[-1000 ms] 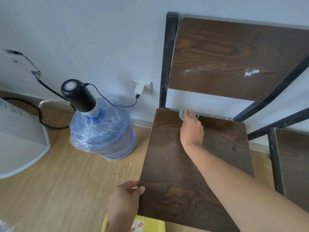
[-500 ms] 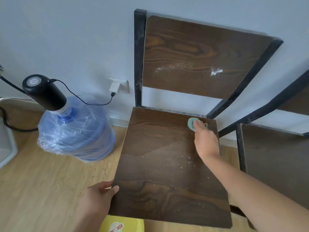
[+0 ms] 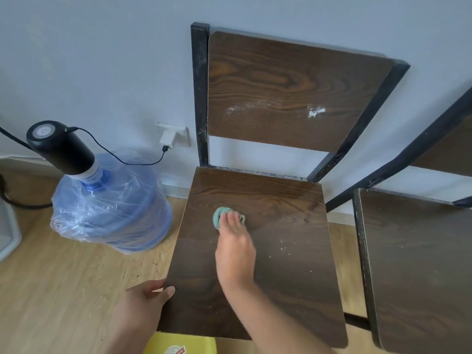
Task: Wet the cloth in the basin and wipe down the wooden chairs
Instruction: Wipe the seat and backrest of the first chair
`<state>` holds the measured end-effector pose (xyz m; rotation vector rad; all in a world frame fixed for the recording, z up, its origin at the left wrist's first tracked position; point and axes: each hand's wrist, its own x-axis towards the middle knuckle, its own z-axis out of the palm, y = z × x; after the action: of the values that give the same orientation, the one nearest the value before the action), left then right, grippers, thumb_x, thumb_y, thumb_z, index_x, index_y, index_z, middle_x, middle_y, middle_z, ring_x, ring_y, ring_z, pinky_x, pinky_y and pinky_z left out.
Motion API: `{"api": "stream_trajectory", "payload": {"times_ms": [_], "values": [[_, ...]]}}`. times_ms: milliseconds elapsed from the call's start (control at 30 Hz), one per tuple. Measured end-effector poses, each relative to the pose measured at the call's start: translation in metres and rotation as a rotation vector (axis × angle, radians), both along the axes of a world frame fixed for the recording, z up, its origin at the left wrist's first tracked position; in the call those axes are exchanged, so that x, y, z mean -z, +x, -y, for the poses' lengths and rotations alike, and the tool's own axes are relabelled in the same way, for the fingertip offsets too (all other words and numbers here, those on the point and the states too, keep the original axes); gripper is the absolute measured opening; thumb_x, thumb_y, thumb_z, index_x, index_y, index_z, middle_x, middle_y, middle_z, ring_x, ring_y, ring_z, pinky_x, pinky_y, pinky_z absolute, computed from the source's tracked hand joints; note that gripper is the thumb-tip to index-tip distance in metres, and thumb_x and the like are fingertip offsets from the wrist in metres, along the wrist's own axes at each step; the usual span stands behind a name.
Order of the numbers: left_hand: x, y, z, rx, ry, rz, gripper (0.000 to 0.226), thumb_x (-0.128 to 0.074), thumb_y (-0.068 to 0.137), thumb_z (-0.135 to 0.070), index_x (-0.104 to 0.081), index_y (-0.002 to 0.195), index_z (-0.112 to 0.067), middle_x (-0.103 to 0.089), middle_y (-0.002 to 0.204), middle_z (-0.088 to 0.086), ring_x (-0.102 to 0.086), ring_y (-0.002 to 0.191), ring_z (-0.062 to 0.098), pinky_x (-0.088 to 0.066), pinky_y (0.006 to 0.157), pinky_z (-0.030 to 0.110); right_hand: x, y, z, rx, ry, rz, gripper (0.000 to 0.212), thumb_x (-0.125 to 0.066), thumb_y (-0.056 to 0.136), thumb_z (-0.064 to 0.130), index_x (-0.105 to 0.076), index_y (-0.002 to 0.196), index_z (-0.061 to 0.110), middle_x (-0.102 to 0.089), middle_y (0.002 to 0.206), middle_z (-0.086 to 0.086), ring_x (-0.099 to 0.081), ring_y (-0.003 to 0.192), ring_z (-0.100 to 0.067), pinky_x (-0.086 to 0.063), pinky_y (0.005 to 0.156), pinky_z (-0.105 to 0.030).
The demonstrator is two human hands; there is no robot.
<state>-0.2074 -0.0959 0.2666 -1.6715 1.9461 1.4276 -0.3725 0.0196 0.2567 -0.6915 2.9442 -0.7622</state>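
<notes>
Now pressing small green crumpled cloth [image 3: 220, 217] under right hand [image 3: 235, 249] fingers onto dark brown wooden chair seat [image 3: 288, 254]; gripping seat's front-left edge with left hand [image 3: 145, 300], nearer the body.

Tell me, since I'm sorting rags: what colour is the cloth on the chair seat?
Pale teal-green; the small bunched cloth shows under the right hand in the head view.
</notes>
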Motion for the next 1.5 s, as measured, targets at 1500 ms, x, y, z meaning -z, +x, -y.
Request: {"api": "stream_trajectory", "payload": {"times_ms": [1500], "values": [[-0.045, 0.045, -0.031, -0.41, 0.237, -0.21, 0.035, -0.037, 0.108, -0.023, -0.065, 0.126, -0.013, -0.071, 0.12, 0.016, -0.068, 0.111, 0.038, -0.054, 0.096, 0.05, -0.022, 0.008, -0.214, 0.223, 0.35, -0.025, 0.052, -0.073, 0.079, -0.006, -0.063, 0.13, 0.004, -0.062, 0.135, -0.011, -0.069, 0.11, -0.031, -0.059, 0.084, -0.044]]}}
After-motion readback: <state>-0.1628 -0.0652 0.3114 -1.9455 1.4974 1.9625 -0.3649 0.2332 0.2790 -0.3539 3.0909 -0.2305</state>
